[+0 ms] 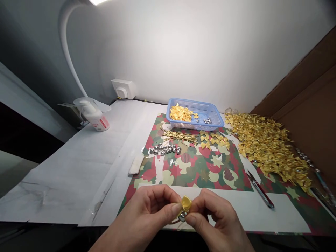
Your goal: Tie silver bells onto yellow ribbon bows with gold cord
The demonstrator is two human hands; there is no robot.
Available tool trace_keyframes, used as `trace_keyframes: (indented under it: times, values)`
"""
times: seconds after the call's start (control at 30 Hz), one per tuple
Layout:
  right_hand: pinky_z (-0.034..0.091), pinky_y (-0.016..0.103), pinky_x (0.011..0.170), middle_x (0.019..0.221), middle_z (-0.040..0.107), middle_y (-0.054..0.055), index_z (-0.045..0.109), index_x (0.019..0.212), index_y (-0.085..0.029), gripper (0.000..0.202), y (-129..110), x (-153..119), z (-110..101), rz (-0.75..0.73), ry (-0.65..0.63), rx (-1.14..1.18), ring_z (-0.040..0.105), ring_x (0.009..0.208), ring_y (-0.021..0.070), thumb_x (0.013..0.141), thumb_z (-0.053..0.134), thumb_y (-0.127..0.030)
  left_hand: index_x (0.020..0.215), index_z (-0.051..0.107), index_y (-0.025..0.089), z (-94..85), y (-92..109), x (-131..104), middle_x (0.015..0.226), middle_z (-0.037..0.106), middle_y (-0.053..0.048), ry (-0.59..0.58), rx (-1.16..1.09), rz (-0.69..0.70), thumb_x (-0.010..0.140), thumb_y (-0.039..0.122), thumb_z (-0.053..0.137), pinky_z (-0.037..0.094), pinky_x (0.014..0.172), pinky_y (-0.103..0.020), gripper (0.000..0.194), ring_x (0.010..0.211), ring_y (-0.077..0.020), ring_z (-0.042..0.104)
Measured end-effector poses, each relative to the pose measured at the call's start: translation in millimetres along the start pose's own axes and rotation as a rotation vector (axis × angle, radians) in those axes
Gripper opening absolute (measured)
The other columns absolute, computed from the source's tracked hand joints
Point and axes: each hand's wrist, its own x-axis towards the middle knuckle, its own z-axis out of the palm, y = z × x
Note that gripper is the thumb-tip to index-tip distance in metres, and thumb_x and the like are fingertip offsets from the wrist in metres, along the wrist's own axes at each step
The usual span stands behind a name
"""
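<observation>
A small yellow ribbon bow (186, 202) with silver bells (183, 214) at its lower side is held between my two hands, low over the table's front edge. My left hand (154, 210) pinches it from the left with thumb and forefinger. From the right, the thumb and fingertips of my right hand (215, 215) close on the bow near the bells. A thin cord shows below the fingertips. Beyond the hands lie a cluster of loose silver bells (165, 149), a bundle of gold ties (180, 136) and several loose yellow bows (214, 139).
A blue basket (220, 122) with yellow bows and bells stands at the back. Finished-looking bows form a large pile (267, 143) at the right, beside a cardboard wall (309, 87). Scissors-like snips (260, 189) lie near my right hand. A pump bottle (94, 117) stands left.
</observation>
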Motion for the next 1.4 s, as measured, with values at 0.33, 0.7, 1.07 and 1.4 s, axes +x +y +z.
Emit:
trace_keyframes:
  times: [0.33, 0.7, 1.07, 1.4]
  values:
    - [0.033, 0.024, 0.060, 0.065, 0.048, -0.004, 0.055, 0.070, -0.018, 0.011, 5, 0, 2, 0.094, -0.050, 0.144, 0.043, 0.061, 0.0110, 0.078, 0.062, -0.022, 0.078, 0.067, 0.015, -2.4, 2, 0, 0.076, 0.065, -0.002, -0.046, 0.014, -0.008, 0.080, 0.042, 0.070, 0.040, 0.072, -0.029, 0.027, 0.077, -0.0189, 0.056]
    - [0.029, 0.021, 0.058, 0.065, 0.049, -0.006, 0.048, 0.080, -0.019, 0.036, 3, 9, -6, 0.314, -0.263, 0.489, 0.039, 0.061, 0.0085, 0.070, 0.081, -0.032, 0.077, 0.070, 0.015, -7.1, -2, 4, 0.073, 0.064, -0.001, -0.168, -0.086, -0.011, 0.081, 0.030, 0.071, 0.037, 0.066, -0.027, 0.015, 0.072, -0.0154, 0.053]
    - [0.029, 0.024, 0.056, 0.060, 0.048, -0.004, 0.060, 0.066, -0.018, 0.020, 8, 2, -2, 0.121, 0.033, 0.082, 0.039, 0.057, 0.0100, 0.078, 0.071, -0.028, 0.078, 0.071, 0.016, -14.5, -2, 8, 0.070, 0.059, 0.003, -0.117, 0.029, 0.023, 0.082, 0.030, 0.071, 0.035, 0.067, -0.027, 0.014, 0.070, -0.0138, 0.046]
    - [0.038, 0.023, 0.061, 0.076, 0.056, -0.001, 0.065, 0.086, -0.026, 0.020, 23, -10, 2, -0.224, 0.050, -0.228, 0.054, 0.066, 0.0120, 0.099, 0.049, -0.025, 0.077, 0.070, 0.016, -17.2, -14, 11, 0.071, 0.059, 0.002, -0.158, -0.055, -0.027, 0.079, 0.035, 0.076, 0.034, 0.068, -0.027, 0.020, 0.071, -0.0146, 0.046]
